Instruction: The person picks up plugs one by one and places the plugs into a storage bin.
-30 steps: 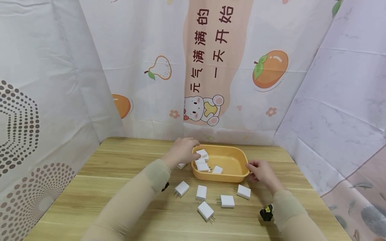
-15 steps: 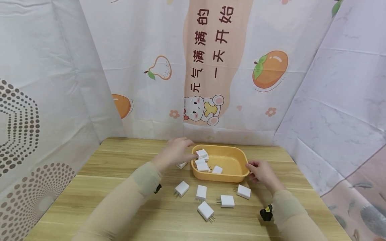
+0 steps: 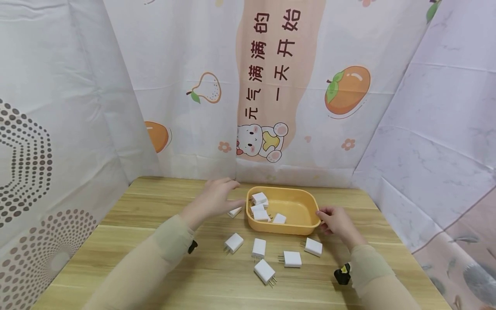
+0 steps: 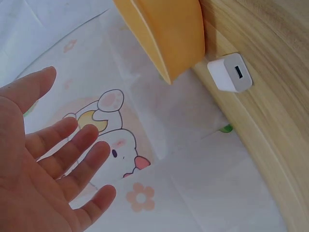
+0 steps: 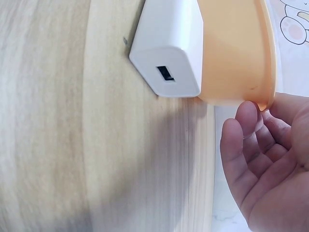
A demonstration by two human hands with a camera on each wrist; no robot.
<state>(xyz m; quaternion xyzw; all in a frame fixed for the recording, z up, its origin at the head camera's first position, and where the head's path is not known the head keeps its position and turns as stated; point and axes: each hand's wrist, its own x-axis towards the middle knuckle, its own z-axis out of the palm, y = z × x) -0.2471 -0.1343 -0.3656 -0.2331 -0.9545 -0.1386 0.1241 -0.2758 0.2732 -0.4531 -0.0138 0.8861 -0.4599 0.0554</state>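
A yellow plastic basket (image 3: 280,228) stands at the back of the table, with several white charger plugs (image 3: 260,215) inside, mostly toward its left end. Just left of the basket is my left hand (image 3: 211,200), its fingers extended and holding nothing; the left wrist view shows the palm (image 4: 48,179) bare. Below that hand, a white charger plug (image 3: 234,212) lies on the table, partly hidden in the head view. My right hand (image 3: 338,224) pinches the basket's right rim between thumb and fingers, as the right wrist view shows at the rim (image 5: 270,72).
Several more charger plugs lie loose in front of the basket, among them a left one (image 3: 234,243), a front one (image 3: 265,271) and a right one (image 3: 313,246). Their prongs point various ways. A printed cloth (image 3: 193,142) hangs behind the wooden table (image 3: 147,224).
My left hand has drawn back leftward from over the basket's left end, leaving the plugs there in fuller view. My right hand and the basket have stayed in place.
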